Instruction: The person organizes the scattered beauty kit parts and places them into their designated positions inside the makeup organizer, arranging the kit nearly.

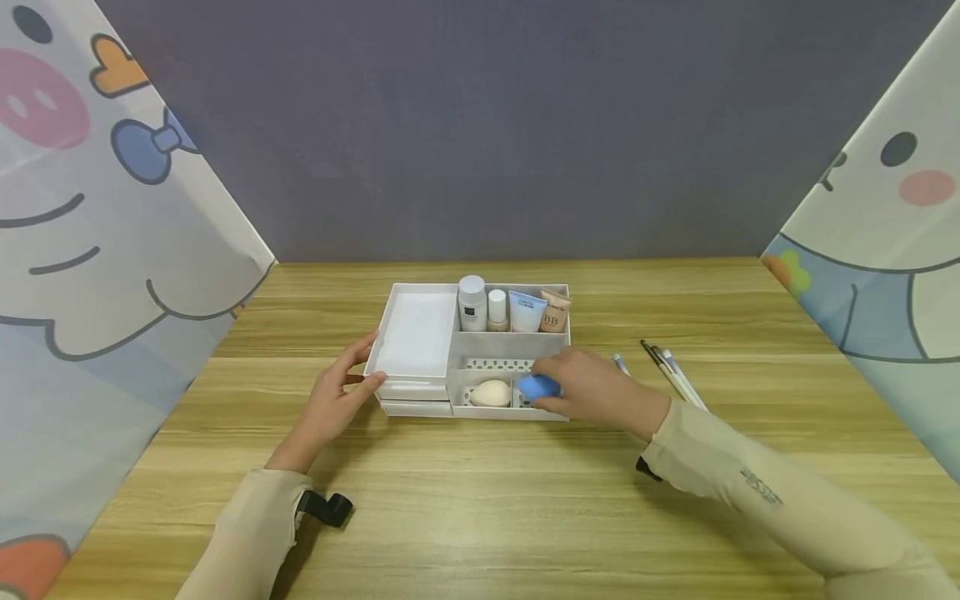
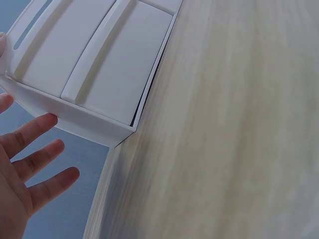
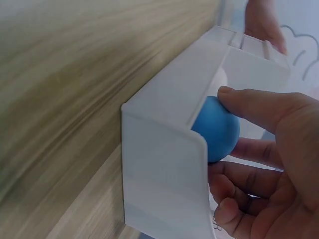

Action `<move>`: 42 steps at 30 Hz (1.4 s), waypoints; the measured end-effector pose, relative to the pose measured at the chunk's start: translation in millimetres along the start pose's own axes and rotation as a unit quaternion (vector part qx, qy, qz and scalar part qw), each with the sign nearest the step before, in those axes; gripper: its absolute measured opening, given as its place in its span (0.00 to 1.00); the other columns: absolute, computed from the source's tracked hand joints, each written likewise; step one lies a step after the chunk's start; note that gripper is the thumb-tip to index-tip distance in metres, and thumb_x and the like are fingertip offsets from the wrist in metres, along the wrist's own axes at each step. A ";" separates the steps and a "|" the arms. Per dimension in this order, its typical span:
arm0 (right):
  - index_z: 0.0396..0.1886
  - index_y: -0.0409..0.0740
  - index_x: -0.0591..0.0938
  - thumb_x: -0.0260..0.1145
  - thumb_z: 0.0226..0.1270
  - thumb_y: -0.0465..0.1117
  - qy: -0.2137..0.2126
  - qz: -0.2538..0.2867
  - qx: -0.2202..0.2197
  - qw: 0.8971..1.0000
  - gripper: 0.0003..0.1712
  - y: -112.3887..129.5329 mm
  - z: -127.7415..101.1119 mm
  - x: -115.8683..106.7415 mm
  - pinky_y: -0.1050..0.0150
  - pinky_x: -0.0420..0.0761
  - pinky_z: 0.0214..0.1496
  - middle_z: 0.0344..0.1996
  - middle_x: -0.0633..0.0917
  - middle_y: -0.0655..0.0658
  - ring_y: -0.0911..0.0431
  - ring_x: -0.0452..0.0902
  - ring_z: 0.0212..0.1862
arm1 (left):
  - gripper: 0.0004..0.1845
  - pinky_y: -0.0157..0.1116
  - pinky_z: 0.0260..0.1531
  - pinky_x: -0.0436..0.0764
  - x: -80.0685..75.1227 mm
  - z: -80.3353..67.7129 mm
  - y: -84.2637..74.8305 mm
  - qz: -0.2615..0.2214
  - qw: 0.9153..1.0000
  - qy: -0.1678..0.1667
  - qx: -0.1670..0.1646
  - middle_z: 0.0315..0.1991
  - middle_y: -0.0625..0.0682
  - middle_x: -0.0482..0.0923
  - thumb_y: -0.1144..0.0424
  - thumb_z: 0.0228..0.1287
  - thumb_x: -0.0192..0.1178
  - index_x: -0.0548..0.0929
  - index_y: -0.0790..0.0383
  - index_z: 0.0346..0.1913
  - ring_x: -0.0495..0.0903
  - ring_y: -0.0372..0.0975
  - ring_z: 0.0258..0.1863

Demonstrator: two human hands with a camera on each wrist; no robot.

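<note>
In the head view, a white cosmetics organizer (image 1: pixel 420 333) sits on the wooden table. My right hand (image 1: pixel 588 385) pinches a blue makeup sponge (image 1: pixel 537 387) between thumb and fingers at the front right compartment. Seen from the right wrist, the blue sponge lies partly behind the organizer's wall (image 3: pixel 164 169). A cream makeup sponge (image 1: pixel 491 393) lies in the compartment to its left. My left hand (image 1: pixel 337 396) touches the organizer's left side, thumb near the front corner. The left wrist view shows its fingers (image 2: pixel 37 130) loosely extended beside two drawer fronts (image 2: pixel 117 64).
Along the organizer's back row stand a white-capped bottle (image 1: pixel 472 304), a smaller bottle (image 1: pixel 497 311), a light blue tube (image 1: pixel 527 312) and a beige tube (image 1: pixel 555 312). Several thin pens or brushes (image 1: pixel 678 377) lie right of the organizer. A grey panel (image 1: pixel 480 133) rises behind the table.
</note>
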State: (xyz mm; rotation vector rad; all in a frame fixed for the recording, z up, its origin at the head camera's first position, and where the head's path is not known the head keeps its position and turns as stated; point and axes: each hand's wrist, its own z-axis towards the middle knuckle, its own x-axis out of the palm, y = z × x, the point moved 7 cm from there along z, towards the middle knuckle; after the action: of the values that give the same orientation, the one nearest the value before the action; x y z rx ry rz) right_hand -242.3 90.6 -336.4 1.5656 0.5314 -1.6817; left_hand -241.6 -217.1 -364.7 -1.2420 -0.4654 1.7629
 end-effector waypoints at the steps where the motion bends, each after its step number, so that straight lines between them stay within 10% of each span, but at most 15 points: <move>1: 0.43 0.40 0.83 0.74 0.62 0.46 0.009 -0.005 0.001 1.000 0.16 -0.1 1.6 1.2 0.63 0.79 0.34 0.33 0.85 0.45 0.58 0.76 0.33 | 0.30 0.30 0.44 0.79 0.0 0.0 0.0 0.000 1.000 0.000 0.001 0.58 0.66 0.77 0.72 0.68 0.60 0.68 0.62 0.72 0.76 0.46 0.56; 9: 0.45 0.40 0.84 0.72 0.64 0.47 0.054 -0.001 0.024 0.998 0.17 -2.8 6.6 7.7 0.61 0.78 0.36 0.35 0.85 0.47 0.56 0.74 0.35 | 0.30 0.28 0.44 0.78 0.3 0.1 0.0 -0.006 1.000 -0.001 0.007 0.59 0.65 0.78 0.73 0.68 0.60 0.68 0.61 0.72 0.73 0.30 0.55; 26: 0.36 0.42 0.84 0.73 0.63 0.43 0.053 0.016 0.002 0.998 0.10 -4.6 6.8 8.1 0.66 0.67 0.30 0.23 0.77 0.57 0.61 0.63 0.26 | 0.31 0.36 0.45 0.81 0.6 0.3 0.0 0.000 1.000 0.003 -0.004 0.58 0.64 0.78 0.71 0.68 0.61 0.68 0.60 0.73 0.76 0.41 0.55; 42: 0.41 0.38 0.84 0.73 0.62 0.37 -0.056 0.086 0.023 0.994 0.10 -16.6 -17.1 -23.4 0.59 0.80 0.34 0.32 0.85 0.47 0.55 0.79 0.32 | 0.29 0.42 0.45 0.80 0.0 1.6 1.7 -0.001 1.000 0.007 -0.018 0.59 0.66 0.77 0.71 0.68 0.61 0.69 0.61 0.71 0.75 0.53 0.58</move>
State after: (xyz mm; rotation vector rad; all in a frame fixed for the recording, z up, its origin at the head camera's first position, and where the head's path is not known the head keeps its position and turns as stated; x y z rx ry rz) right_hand -244.8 119.4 -319.7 1.4940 0.2929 -1.6481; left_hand -243.8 -217.7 -365.3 -1.2776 -0.4924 1.7505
